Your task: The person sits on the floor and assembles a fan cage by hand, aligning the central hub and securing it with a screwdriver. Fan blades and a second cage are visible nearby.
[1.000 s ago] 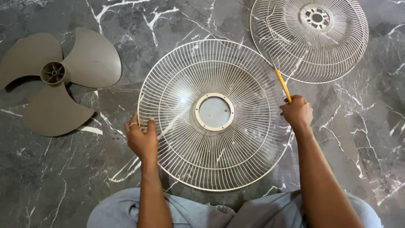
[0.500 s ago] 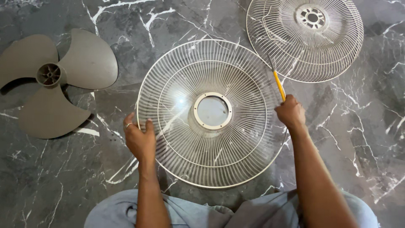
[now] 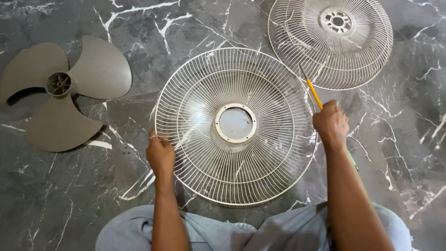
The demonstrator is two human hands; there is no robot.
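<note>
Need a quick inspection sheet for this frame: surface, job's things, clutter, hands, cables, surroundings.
Surface: dark grey marble-pattern floor with white veins.
Job's things: round white wire fan guard lying flat in front of the person; yellow-handled screwdriver, tip pointing away at the guard's far right rim.
Clutter: second wire guard at upper right, its edge next to the first; grey three-blade fan propeller at left; a few tiny dark specks near the left rim, too small to tell.
Hands: left hand grips the guard's left rim; right hand closed on the screwdriver at the right rim.
Cables: nothing seen.
Surroundings: the person's grey-blue trousers at the bottom edge.
</note>
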